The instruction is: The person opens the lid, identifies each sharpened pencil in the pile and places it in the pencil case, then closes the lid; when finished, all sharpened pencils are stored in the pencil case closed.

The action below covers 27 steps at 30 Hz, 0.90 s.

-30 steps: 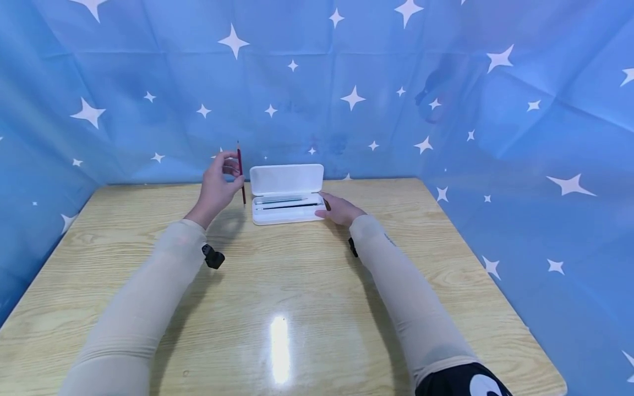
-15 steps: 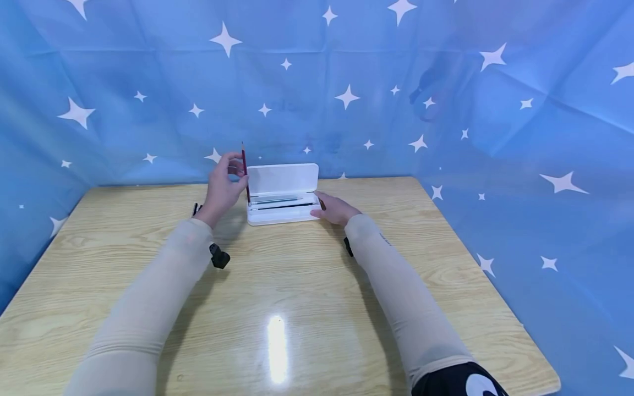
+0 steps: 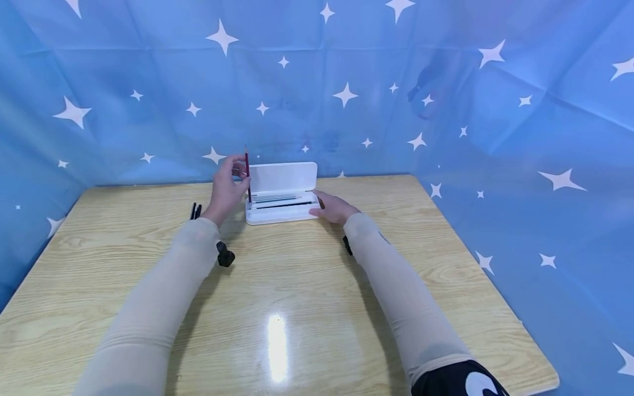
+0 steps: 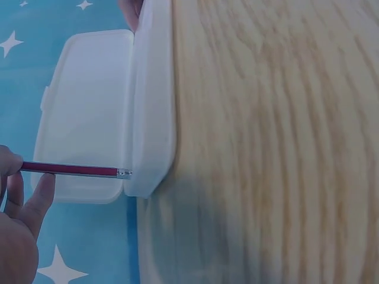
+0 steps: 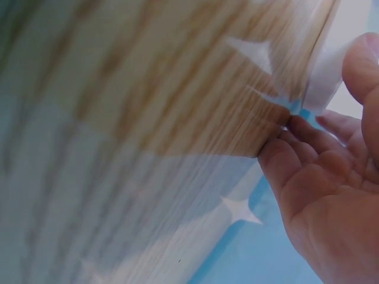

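Observation:
My left hand (image 3: 227,190) pinches a red pencil (image 3: 248,179) that stands nearly upright at the left end of a white pencil case (image 3: 282,215). Seen from the left wrist, the pencil's metal-capped end (image 4: 124,173) is down by the case's left end; whether it touches cannot be made out. The case's lid (image 3: 283,177) is raised, leaning back. Inside lie several slim pens or pencils (image 3: 279,205), one dark and others pale. My right hand (image 3: 337,208) holds the case's right end, thumb in front and fingers behind.
Two black pen-like things (image 3: 195,210) lie on the wooden table (image 3: 317,286) just behind my left wrist. A blue cloth with white stars (image 3: 297,82) hangs behind the table's back edge, close behind the case.
My left hand has carried the red pencil rightward, from beside the case to over its left end. The black pen-like things have come into sight. My right hand keeps its hold.

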Motion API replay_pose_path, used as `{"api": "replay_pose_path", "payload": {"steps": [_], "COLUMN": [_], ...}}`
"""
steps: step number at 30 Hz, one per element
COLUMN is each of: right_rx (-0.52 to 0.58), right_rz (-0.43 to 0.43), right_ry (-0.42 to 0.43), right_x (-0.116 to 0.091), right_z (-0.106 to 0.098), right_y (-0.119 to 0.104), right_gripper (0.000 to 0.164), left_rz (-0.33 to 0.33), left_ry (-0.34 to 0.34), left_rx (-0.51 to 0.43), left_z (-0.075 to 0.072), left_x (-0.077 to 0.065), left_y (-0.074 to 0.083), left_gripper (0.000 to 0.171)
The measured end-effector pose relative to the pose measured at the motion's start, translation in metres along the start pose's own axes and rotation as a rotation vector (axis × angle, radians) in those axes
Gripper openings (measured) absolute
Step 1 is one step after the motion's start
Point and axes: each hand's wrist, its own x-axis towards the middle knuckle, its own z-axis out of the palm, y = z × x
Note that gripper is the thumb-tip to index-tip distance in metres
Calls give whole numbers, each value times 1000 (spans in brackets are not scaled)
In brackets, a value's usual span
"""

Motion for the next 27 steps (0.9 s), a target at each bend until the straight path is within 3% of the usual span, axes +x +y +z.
{"api": "replay_pose_path", "payload": {"steps": [7,12,18,27], "right_rx": [15,11,-8,7], "right_rz": [10,8,-5,-22], "right_ry": [5,7,5,10], "right_x": [-1,-1,1,0], "right_z": [0,0,1,1], "right_y": [-2,-1,1,1], "right_gripper": [77,76,76,75], "left_rz": [10,-20,-39,-27], "left_ry": [-5,-32,-97,-256], "left_rx": [24,35,79,203], "left_z": [4,6,9,19], "left_x": [0,1,5,15], "left_y": [-5,-2,0,12], "left_gripper": [44,45,48,44]}}
